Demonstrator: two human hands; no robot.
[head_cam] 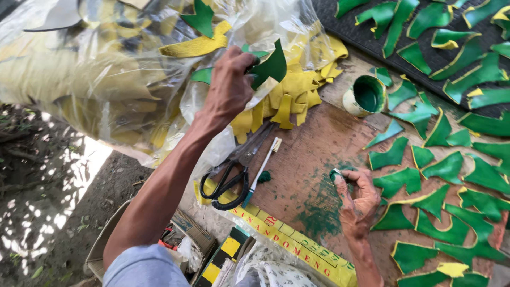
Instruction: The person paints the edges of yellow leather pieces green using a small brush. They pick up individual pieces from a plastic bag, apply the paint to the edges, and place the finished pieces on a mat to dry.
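Your left hand point(229, 85) pinches a green painted piece point(270, 67) over the plastic bag point(79, 69); your right hand point(357, 199) clamps a green sponge point(337, 174) on the table point(303, 154).

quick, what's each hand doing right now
Left hand: closed on a green painted piece over the yellow pieces.
Right hand: closed on a small green-stained dauber against the board.

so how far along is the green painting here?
Done: many green-painted pieces lie spread on the board and the dark mat. In hand: the left hand holds a green piece over the plastic bag; the right hand presses a green-stained dauber beside the paint pot. Left: a heap of unpainted yellow pieces at the bag's mouth.
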